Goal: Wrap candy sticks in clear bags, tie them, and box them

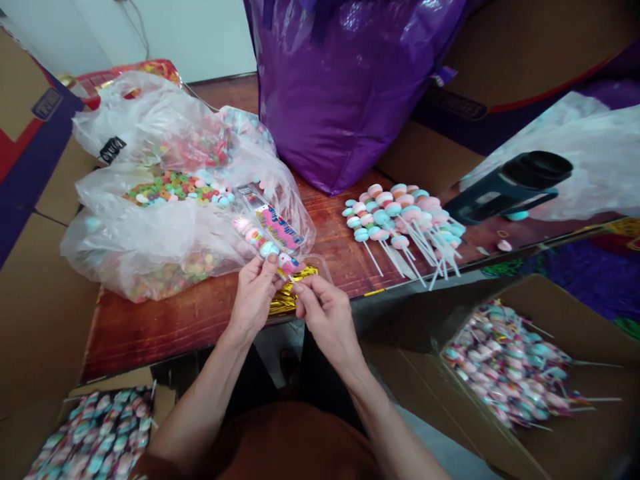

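Note:
My left hand [256,293] is closed around a candy skewer [255,237] in a clear printed wrapper, with pink, white and blue sweets showing. At the skewer's lower end, my right hand [323,308] pinches by the white stick; a small tie there is too fine to make out. Just beneath both hands is a clear tub [324,267] of gold twist ties [284,300]. A stack of printed wrappers [280,227] lies past the skewer. Unwrapped candy skewers [400,213] are piled on the table to the right.
Plastic bags of ring and marshmallow sweets [165,227] cover the table's left. A purple bag [345,93] stands behind, and a dark tumbler [505,187] at right. Cardboard boxes of wrapped skewers stand low at right [420,387] and left [165,403].

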The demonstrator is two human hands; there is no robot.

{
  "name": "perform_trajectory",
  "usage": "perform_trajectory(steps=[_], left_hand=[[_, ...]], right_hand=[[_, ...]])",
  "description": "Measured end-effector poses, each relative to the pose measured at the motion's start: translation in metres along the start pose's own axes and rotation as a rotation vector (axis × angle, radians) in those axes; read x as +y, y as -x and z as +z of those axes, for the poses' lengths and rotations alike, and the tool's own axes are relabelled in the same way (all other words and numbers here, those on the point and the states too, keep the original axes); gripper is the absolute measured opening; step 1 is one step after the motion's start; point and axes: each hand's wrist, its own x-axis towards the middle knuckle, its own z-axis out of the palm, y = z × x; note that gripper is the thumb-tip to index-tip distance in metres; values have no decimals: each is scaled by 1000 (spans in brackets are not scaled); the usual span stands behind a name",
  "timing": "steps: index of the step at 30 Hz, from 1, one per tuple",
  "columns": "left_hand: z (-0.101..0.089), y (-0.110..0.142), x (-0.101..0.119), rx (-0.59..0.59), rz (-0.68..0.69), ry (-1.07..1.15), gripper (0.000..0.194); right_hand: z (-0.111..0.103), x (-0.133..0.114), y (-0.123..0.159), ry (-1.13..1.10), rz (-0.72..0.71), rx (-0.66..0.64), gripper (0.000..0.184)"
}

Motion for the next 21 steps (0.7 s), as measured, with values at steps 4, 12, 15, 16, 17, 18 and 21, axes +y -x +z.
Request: perform_trajectory(steps=[4, 12, 15, 16, 17, 18, 21], left_hand=[[-1, 7, 1, -2, 50, -25, 32], [-13, 24, 0, -53, 114, -115, 23], [-10, 28, 5, -98, 68, 13, 23], [-10, 28, 7, -106, 64, 52, 23], [-10, 27, 9, -106, 70, 83, 23], [-11, 27, 11, -95, 85, 104, 22], [-19, 22, 13, -22, 114, 103, 24]], right_hand=[[18, 0, -3, -142, 31, 2, 22], [30, -7, -9, -539, 274, -44, 40], [24, -8, -9, -401, 269, -146, 41], [19, -8, -9, -262, 207, -185, 41], [14, -9, -10, -86, 134, -212, 39], [9, -9, -11, 114, 65, -218, 35], [0, -9, -18, 682, -17, -129, 21]])
